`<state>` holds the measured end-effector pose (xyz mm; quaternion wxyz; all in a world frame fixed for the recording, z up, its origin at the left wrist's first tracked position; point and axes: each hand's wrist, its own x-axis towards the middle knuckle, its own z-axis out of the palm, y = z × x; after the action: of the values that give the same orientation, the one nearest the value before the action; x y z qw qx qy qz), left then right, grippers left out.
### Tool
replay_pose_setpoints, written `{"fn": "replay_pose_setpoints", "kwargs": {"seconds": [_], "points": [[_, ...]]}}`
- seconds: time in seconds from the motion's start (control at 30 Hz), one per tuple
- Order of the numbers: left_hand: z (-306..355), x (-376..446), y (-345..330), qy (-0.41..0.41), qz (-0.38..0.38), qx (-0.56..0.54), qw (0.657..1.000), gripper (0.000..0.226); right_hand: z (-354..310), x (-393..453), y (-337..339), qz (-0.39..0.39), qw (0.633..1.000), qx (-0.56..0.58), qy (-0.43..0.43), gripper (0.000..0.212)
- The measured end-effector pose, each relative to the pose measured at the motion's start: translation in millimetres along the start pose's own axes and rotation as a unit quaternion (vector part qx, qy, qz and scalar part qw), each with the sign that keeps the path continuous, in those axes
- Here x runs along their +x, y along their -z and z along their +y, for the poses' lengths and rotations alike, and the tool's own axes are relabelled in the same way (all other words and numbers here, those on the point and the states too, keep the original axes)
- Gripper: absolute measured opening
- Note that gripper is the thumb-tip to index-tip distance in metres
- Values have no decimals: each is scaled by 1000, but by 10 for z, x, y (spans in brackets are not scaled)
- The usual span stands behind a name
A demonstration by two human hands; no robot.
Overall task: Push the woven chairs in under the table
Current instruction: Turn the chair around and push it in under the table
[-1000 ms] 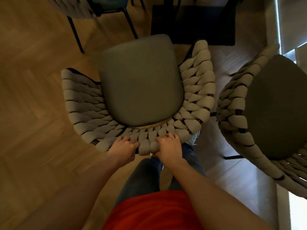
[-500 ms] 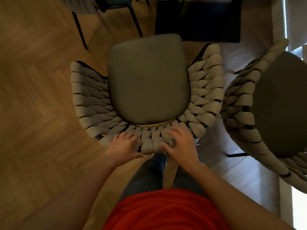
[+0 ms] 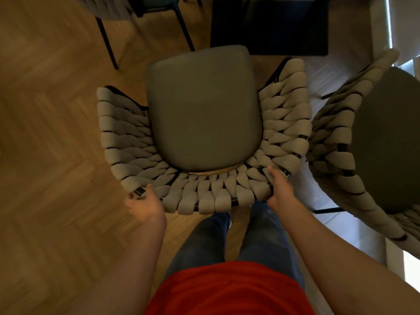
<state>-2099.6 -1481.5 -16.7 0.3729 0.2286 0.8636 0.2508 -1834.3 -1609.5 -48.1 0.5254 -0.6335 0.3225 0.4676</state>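
While half a second ago both hands sat close together at the middle of the woven back, they are now spread apart to its two corners. The left hand (image 3: 145,204) is at the lower left corner of the chair (image 3: 200,114), thumb on top of the rim and fingers going down behind it, so it seems to hold the rim, though the fingers are mostly hidden. The right hand (image 3: 278,189) lies on the lower right corner, thumb over the woven straps and fingers curled around the outer edge. The chair also fills a little more of the frame than before.

The chair stands at the centre, its grey cushion (image 3: 202,108) lying inside the curved woven shell. Its front edge points to the top of the frame, where a dark mat (image 3: 270,26) lies on the floor. The table itself I cannot make out.

On the right, a second chair (image 3: 368,142) stands just beside the first, their woven sides almost touching. At the upper left, the black legs of a third chair (image 3: 109,10) stand well apart from the first chair. To the left, bare wooden floor (image 3: 50,133) stretches to the frame edge. The person's legs stand directly behind the chair back.
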Motion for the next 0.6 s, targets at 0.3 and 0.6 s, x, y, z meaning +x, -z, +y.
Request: {"fn": "replay_pose_setpoints", "kwargs": {"seconds": [0.3,0.6], "points": [[86,61,-146,83,-10,-30,996,49,-68,-151,-115,26,999,28,4,36],[321,48,-384,66,-48,-30,996,51,-325,-100,-233,64,996,47,27,45]]}}
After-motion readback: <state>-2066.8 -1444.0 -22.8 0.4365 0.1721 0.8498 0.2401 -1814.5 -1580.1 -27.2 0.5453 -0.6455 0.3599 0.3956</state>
